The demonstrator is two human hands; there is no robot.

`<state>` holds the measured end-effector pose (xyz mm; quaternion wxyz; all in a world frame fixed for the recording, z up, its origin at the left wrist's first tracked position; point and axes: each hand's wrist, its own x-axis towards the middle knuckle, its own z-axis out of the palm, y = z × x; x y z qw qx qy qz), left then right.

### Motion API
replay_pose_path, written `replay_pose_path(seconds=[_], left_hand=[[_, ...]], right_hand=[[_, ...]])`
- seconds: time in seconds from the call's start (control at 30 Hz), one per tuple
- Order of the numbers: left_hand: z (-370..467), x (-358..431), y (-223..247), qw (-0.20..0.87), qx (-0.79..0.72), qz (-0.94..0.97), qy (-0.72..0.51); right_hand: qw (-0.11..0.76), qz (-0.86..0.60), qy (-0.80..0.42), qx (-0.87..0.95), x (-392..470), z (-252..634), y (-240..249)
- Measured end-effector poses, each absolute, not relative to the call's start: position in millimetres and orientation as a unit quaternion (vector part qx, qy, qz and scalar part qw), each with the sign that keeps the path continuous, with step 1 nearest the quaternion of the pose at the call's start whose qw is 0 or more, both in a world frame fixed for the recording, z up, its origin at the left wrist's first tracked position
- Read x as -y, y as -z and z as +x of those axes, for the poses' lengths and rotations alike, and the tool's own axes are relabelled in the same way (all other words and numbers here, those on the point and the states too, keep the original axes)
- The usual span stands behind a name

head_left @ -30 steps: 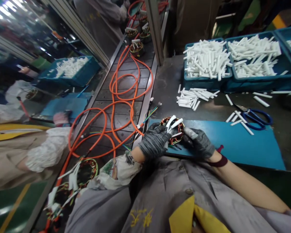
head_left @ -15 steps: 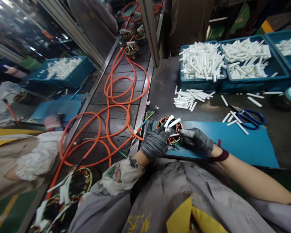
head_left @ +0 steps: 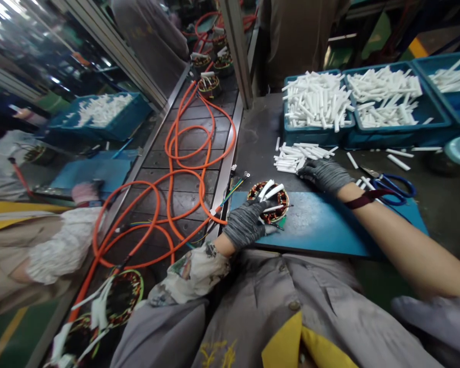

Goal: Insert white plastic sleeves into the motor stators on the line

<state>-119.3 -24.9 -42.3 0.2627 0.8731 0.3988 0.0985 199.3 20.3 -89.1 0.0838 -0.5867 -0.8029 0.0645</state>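
Note:
A round wound coil ring point(head_left: 283, 212) with several white sleeves standing out of it sits at the left end of the blue mat point(head_left: 329, 230). My left hand point(head_left: 246, 223), in a grey striped glove, is closed on the ring's left side. My right hand point(head_left: 324, 174), gloved too, reaches over to a loose pile of white sleeves point(head_left: 301, 155) and touches its lower right edge. Its fingers are bent, and their tips are partly hidden, so what they hold is unclear. A thin dark lead sticks out from the ring's right side.
Blue bins of white sleeves point(head_left: 319, 137) line the back right, with blue-handled scissors point(head_left: 396, 188) before them. Orange cables point(head_left: 171, 179) lie along the conveyor point(head_left: 159, 159) on the left, with more coil rings. A metal post point(head_left: 237, 51) and a co-worker's sleeve point(head_left: 67, 243) are also there.
My right hand has left the ring and moved up and right to the pile of sleeves. My left hand stays at the ring.

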Motion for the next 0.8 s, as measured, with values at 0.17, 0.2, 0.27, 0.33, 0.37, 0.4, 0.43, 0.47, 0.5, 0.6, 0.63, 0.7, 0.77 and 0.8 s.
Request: replay_pose_path(seconds=[0.17,0.2,0.27,0.33,0.37,0.4,0.43,0.47,0.5,0.6,0.63,0.7,0.77,0.8], left_hand=[[-97.9,11.9,40.4,0.265,-0.482,0.825,-0.131],[-92.7,9.9,40.3,0.248,-0.494,0.824,-0.125],[-85.0,8.1,42.1,0.205,-0.499,0.836,-0.104],[-82.1,9.8,46.2,0.169,-0.492,0.85,-0.084],[-82.5,11.5,48.4,0.158,-0.488,0.855,-0.073],[-83.8,13.3,50.2,0.153,-0.484,0.859,-0.062],[-85.5,14.9,51.4,0.152,-0.479,0.863,-0.053],[-87.4,16.1,51.9,0.154,-0.473,0.866,-0.046],[-89.1,16.7,51.9,0.158,-0.467,0.869,-0.042],[-91.7,15.8,51.0,0.16,-0.466,0.869,-0.042],[-91.7,15.0,51.0,0.158,-0.468,0.868,-0.041],[-90.9,13.8,51.7,0.153,-0.47,0.868,-0.041],[-89.9,13.5,52.7,0.15,-0.466,0.871,-0.047],[-89.3,13.6,53.2,0.147,-0.465,0.872,-0.051]], right_hand=[[0.133,-0.578,-0.057,0.803,-11.8,196.1,89.9],[0.161,-0.587,-0.07,0.79,-7.4,194.6,88.0],[0.214,-0.614,-0.082,0.755,3.8,190.3,81.9],[0.26,-0.634,-0.098,0.722,16.5,184.1,73.0],[0.287,-0.633,-0.126,0.708,22.3,180.6,68.0],[0.316,-0.622,-0.165,0.697,26.9,177.0,63.2],[0.339,-0.605,-0.21,0.689,30.2,173.5,58.8],[0.357,-0.586,-0.256,0.681,32.0,170.2,55.3],[0.368,-0.57,-0.295,0.672,32.4,167.1,52.7],[0.377,-0.553,-0.354,0.653,27.5,160.5,48.2],[0.375,-0.549,-0.363,0.653,24.8,159.6,46.8],[0.364,-0.536,-0.364,0.669,18.5,160.0,42.8],[0.344,-0.505,-0.344,0.713,11.6,162.4,37.3],[0.331,-0.482,-0.324,0.743,7.9,163.6,34.6]])
